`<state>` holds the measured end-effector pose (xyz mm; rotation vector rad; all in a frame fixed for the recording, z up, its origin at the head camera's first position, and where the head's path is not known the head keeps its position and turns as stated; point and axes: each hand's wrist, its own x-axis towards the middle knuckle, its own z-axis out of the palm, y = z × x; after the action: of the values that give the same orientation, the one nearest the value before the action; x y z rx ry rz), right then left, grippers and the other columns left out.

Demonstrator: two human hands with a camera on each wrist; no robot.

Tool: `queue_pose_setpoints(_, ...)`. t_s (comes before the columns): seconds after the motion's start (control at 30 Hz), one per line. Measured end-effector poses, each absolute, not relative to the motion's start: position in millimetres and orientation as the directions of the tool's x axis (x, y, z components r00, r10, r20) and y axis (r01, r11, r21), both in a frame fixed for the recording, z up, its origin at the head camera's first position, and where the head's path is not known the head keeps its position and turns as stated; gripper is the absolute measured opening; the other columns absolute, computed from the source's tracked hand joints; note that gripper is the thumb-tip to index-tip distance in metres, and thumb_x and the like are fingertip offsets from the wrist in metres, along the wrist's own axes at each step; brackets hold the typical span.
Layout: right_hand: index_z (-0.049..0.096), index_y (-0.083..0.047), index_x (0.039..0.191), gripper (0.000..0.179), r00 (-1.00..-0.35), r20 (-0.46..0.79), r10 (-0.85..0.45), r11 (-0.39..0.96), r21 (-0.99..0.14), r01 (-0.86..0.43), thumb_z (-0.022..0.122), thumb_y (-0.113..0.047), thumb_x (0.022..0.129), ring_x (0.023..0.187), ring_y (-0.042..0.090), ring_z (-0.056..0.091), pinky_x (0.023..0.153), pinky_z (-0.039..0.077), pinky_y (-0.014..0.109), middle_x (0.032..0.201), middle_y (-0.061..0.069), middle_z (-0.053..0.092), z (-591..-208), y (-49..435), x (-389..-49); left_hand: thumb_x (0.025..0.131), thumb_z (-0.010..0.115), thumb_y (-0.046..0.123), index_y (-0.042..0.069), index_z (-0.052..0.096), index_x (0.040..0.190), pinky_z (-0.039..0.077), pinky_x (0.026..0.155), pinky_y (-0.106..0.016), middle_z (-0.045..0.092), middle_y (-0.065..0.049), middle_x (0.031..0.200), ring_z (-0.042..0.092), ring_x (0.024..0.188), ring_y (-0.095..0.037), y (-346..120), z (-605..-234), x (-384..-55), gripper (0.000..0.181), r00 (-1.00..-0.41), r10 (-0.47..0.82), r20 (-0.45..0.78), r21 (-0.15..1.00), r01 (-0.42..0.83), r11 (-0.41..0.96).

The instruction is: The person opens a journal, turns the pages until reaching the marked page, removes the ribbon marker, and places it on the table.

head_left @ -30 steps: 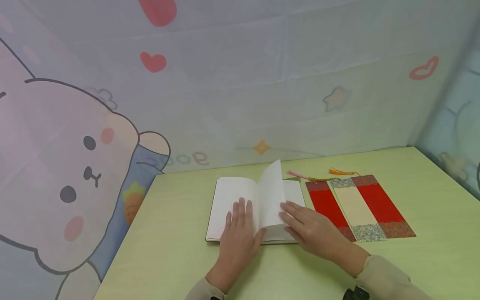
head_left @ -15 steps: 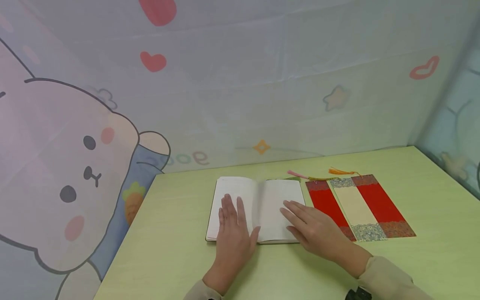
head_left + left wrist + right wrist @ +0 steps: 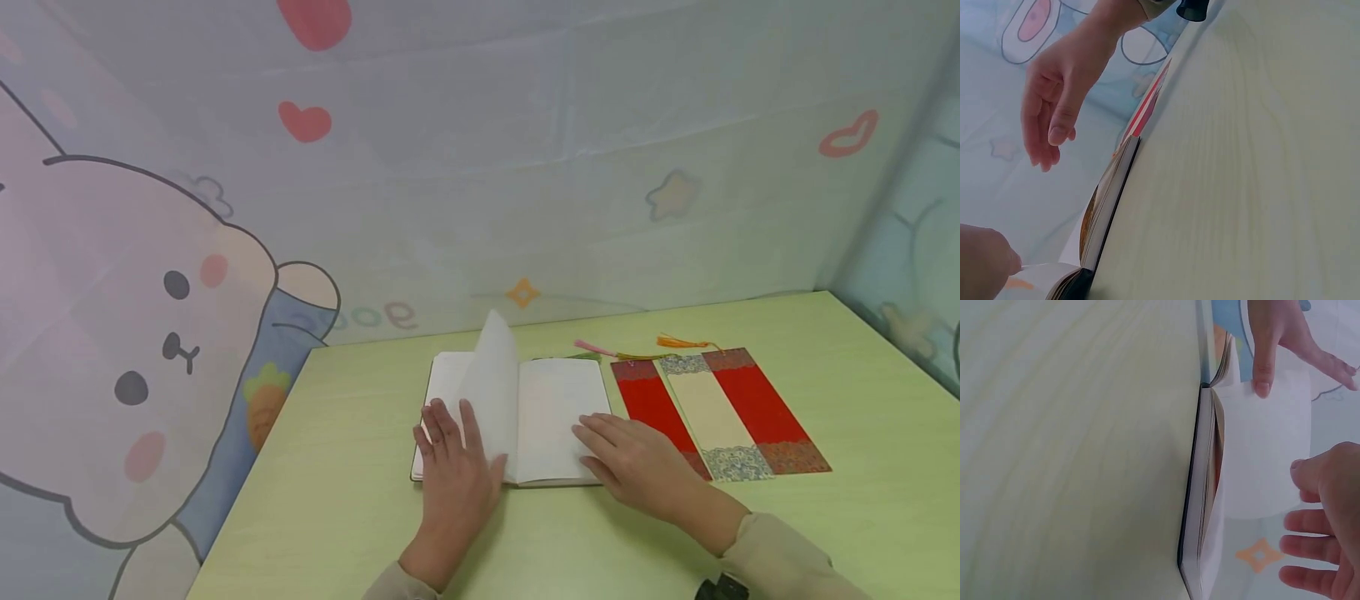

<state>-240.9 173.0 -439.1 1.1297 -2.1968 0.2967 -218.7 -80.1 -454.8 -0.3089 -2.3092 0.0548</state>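
Observation:
An open notebook point(image 3: 558, 425) with blank white pages lies on the table, one loose page point(image 3: 491, 392) standing up near its spine and leaning left. My left hand point(image 3: 453, 475) is spread over the left half, fingers extended beside that raised page. Over the right half's outer edge hovers my right hand point(image 3: 637, 462), its fingers relaxed and holding nothing. From the right wrist view, the left thumb point(image 3: 1263, 381) overlaps the raised page's edge, and the right fingers point(image 3: 1310, 544) are apart from the paper. In the left wrist view only part of the left hand point(image 3: 985, 262) shows.
Right of the notebook lie three flat bookmarks: a red one point(image 3: 652, 408), a cream one point(image 3: 712, 408) and another red one point(image 3: 765, 408). An orange tassel point(image 3: 684, 342) and a pink tassel point(image 3: 595, 349) extend behind them. A printed cloth backdrop point(image 3: 465, 183) stands behind the table point(image 3: 322, 500).
A page that stood on the right went flat, and now a page stands leaning left. My left hand has shifted left; my right hand has drawn slightly right.

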Motion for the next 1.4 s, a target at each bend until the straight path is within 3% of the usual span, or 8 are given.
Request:
queue_pose_setpoints(0.1,0.065,-0.005,0.113,0.047,-0.494,0.567,-0.659,0.638,0.075,-0.766,0.08,-0.02,0.071,0.097,0.025,0.063,0.077,0.052,0.039,0.107,0.011,0.066,-438.5,175.0,-239.8,0.078,0.069,0.04,-0.002,0.016,0.146,-0.003,0.106,-0.056,-0.002,-0.034,0.148,-0.004,0.137,-0.045,-82.1,-456.0,-218.3,0.096,-0.7,0.236,0.674,-0.151,0.182,0.972)
queue_pose_setpoints(0.2,0.066,-0.004,0.111,0.044,-0.551,0.501,-0.667,0.664,0.065,-0.745,0.079,-0.023,0.074,0.096,0.025,0.063,0.078,0.052,0.039,0.106,0.011,0.066,-438.8,176.3,-238.7,0.078,0.068,0.04,0.002,0.031,0.143,0.01,0.103,-0.063,0.015,-0.033,0.146,0.012,0.135,-0.047,-84.7,-457.8,-218.7,0.084,-0.71,0.249,0.659,-0.176,0.176,0.969)
queue_pose_setpoints(0.27,0.065,-0.003,0.111,0.043,-0.592,0.449,-0.669,0.682,0.054,-0.729,0.077,-0.025,0.076,0.097,0.025,0.062,0.079,0.051,0.039,0.107,0.011,0.065,-438.7,177.1,-238.0,0.079,0.067,0.039,0.002,0.038,0.14,0.019,0.099,-0.066,0.019,-0.032,0.146,0.018,0.133,-0.048,-86.0,-458.7,-218.3,0.077,-0.727,0.255,0.637,-0.195,0.168,0.966)
queue_pose_setpoints(0.43,0.064,-0.003,0.112,0.044,-0.674,0.326,-0.663,0.719,0.024,-0.695,0.075,-0.027,0.078,0.103,0.027,0.06,0.082,0.05,0.039,0.112,0.013,0.063,-437.6,179.0,-236.1,0.084,0.064,0.036,0.002,0.043,0.137,0.025,0.096,-0.065,0.028,-0.028,0.144,0.02,0.133,-0.047,-87.4,-458.1,-215.1,0.067,-0.785,0.259,0.563,-0.214,0.165,0.963)
queue_pose_setpoints(0.7,0.061,-0.003,0.116,0.048,-0.72,0.221,-0.658,0.736,-0.017,-0.677,0.076,-0.028,0.077,0.109,0.029,0.056,0.086,0.048,0.041,0.119,0.014,0.06,-439.4,182.6,-237.6,0.093,0.053,0.031,0.003,0.042,0.138,0.023,0.104,-0.056,0.034,-0.022,0.144,0.023,0.133,-0.044,-90.1,-460.2,-212.4,0.055,-0.884,0.229,0.407,-0.114,0.199,0.973)
queue_pose_setpoints(0.93,0.061,-0.007,0.112,0.043,-0.738,0.186,-0.649,0.745,-0.042,-0.666,0.076,-0.027,0.077,0.109,0.029,0.055,0.086,0.048,0.041,0.119,0.013,0.06,-443.5,186.2,-241.0,0.098,0.044,0.03,0.0,0.039,0.139,0.024,0.103,-0.056,0.034,-0.023,0.144,0.025,0.133,-0.043,-93.0,-463.2,-213.0,0.051,-0.941,0.183,0.286,0.028,0.199,0.98)
queue_pose_setpoints(1.17,0.062,-0.009,0.101,0.031,-0.749,0.144,-0.647,0.75,-0.058,-0.659,0.075,-0.025,0.078,0.11,0.03,0.055,0.087,0.047,0.043,0.119,0.013,0.06,-443.6,186.7,-241.4,0.1,0.038,0.033,0.0,0.035,0.141,0.026,0.101,-0.058,0.032,-0.022,0.145,0.026,0.132,-0.042,-94.7,-466.3,-214.7,0.053,-0.973,0.134,0.189,0.114,0.157,0.981)
queue_pose_setpoints(1.4,0.064,-0.004,0.108,0.032,-0.732,0.115,-0.671,0.735,-0.026,-0.678,0.071,-0.022,0.082,0.111,0.031,0.056,0.088,0.047,0.043,0.118,0.015,0.062,-442.6,186.1,-239.2,0.099,0.036,0.04,0.0,0.037,0.14,0.027,0.099,-0.06,0.031,-0.024,0.144,0.027,0.132,-0.043,-95.8,-471.1,-215.0,0.058,-0.985,0.079,0.152,0.231,0.113,0.966)
